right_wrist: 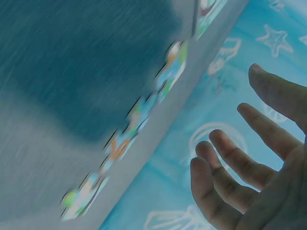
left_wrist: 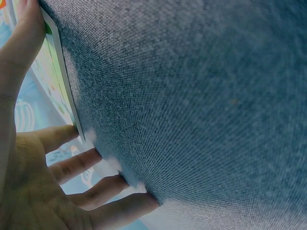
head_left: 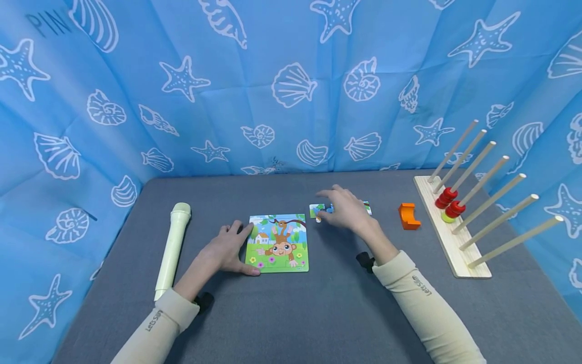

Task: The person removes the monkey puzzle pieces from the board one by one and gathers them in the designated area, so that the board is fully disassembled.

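A square jigsaw puzzle (head_left: 282,247) with a picture of a hanging monkey lies flat at the middle of the table. At its left side is my left hand (head_left: 227,247), thumb by the lower left corner and fingertips by the upper left. The left wrist view shows those fingers spread, their tips on the cloth and the index finger by the board edge (left_wrist: 64,81). My right hand (head_left: 347,210) hovers over a row of loose puzzle pieces (head_left: 317,209), partly hiding them. In the right wrist view its fingers (right_wrist: 244,163) are loosely bent and hold nothing, apart from the pieces (right_wrist: 117,146).
A pale green tube (head_left: 173,247) with a wider end lies at the left. To the right are an orange curved block (head_left: 409,217) and a wooden peg board (head_left: 454,232) with upright rods and a few red and green rings (head_left: 454,209). A blue seashell curtain (head_left: 291,121) hangs behind.
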